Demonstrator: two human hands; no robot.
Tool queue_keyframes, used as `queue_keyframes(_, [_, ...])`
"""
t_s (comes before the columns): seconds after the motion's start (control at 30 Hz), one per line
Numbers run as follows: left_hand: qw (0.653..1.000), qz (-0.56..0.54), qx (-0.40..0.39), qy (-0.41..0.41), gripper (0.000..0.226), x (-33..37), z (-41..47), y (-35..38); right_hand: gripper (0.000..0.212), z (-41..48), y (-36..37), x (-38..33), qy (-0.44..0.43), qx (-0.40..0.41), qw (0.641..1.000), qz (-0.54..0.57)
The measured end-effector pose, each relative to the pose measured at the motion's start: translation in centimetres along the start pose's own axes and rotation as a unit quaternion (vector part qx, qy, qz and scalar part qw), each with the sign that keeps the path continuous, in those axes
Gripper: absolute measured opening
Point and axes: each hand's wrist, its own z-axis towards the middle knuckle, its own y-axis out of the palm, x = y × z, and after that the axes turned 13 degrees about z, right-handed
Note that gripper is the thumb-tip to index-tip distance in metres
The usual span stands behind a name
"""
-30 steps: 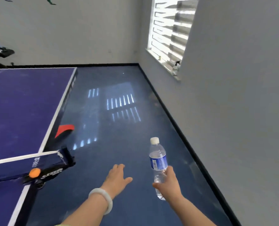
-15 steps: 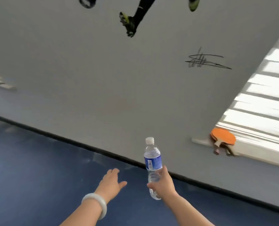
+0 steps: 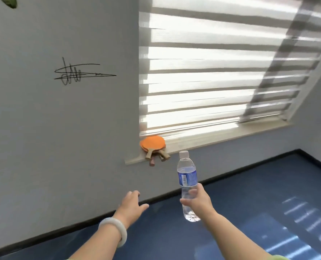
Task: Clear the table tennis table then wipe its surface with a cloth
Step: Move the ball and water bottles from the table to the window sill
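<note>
Filling most of the view is a pale grey wall (image 3: 62, 128) with a black scribble like a signature, and next to it a wide striped window blind (image 3: 203, 72) with bright daylight behind. Below runs the glossy dark blue floor (image 3: 231, 203), then the long pale window sill (image 3: 133, 160), where some orange round wooden-handled paddles (image 3: 153, 144) lie stacked at its left end. The counter to be cleared is not in the view. The left hand (image 3: 130, 205), with a smooth white bangle (image 3: 114, 229) on the wrist, is spread and relaxed in the air and holds nothing. The right hand (image 3: 197, 200) is curled around the lower half of a clear plastic water bottle (image 3: 187, 177) with a blue label, upright, in the air above the floor, just before the sill and near the paddles. I judge the step as carrying this bottle to the sill to put it down beside the paddles. The bottle should be light, with thin soft walls that give under a hard squeeze and a smooth skin that may slip, so a hold around the middle, near the label, seems the safest. Its small white screw cap (image 3: 183, 153) is on, so spilling is unlikely. Some water seems to be inside, but how full it is I cannot tell; a fuller bottle would stand more steadily on the narrow sill.
</note>
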Motion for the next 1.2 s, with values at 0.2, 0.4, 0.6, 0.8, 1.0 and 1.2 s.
queue_keyframes(0.2, [0.999, 0.04, -0.006, 0.019, 0.058, 11.4, 7.6, 0.5, 0.043, 8.2, -9.5, -0.6, -0.014, 0.02, 0.999, 0.021])
queue_keyframes(0.4, [0.999, 0.043, 0.001, 0.0, 0.057, 16.4, 13.5, 0.2, 0.039, 16.1, -13.3, -1.0, 0.015, 0.013, 0.999, 0.049])
queue_keyframes(0.6, [0.999, 0.05, 0.012, -0.019, 0.055, 16.6, 21.3, -1.6, 0.039, 24.8, -11.1, -3.4, 0.019, -0.032, 0.999, 0.038])
queue_keyframes(0.8, [0.998, 0.05, 0.017, -0.027, 0.041, 16.1, 31.0, -4.1, 0.038, 34.0, -7.7, -6.7, 0.023, -0.054, 0.998, 0.024])
queue_keyframes(1.0, [0.998, 0.038, 0.007, -0.058, 0.054, 15.4, 37.2, -4.8, 0.044, 41.1, -4.7, -8.6, 0.021, -0.077, 0.997, 0.018])
queue_keyframes(1.2, [0.992, -0.008, 0.012, -0.123, 0.061, 15.0, 41.3, -4.3, 0.043, 48.1, -1.7, -8.8, 0.016, -0.14, 0.99, -0.027])
